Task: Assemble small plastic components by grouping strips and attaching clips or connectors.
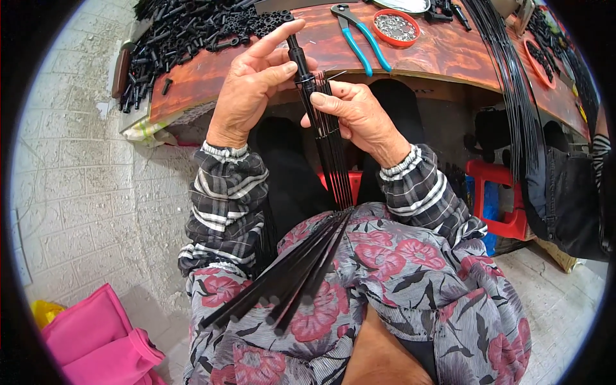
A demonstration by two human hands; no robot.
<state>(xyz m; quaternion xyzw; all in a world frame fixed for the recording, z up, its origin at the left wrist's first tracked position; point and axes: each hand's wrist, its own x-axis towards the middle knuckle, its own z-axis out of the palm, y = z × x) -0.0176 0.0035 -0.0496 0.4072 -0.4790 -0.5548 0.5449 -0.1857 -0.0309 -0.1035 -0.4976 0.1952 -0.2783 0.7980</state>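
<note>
A black umbrella frame (335, 160) stands tilted between my hands, its long thin ribs running down into my lap. Their splayed lower ends rest on my flowered apron (378, 256). My left hand (247, 90) is closed round the black tube at the frame's top, thumb pressed on it and index finger stretched up past it. Just below, my right hand (362, 115) pinches the ribs near the tube, its thumb lying across them in front. One thin rib end sticks out sideways above the right thumb. The fingers behind the frame are partly hidden.
On the reddish table (449, 58) lie a heap of black plastic parts (192, 38), teal-handled pliers (355, 50) and a red dish (399, 44) of small metal pieces. Black ribs (513, 96) hang over its edge at right, near a red stool (491, 170) and another person (568, 192).
</note>
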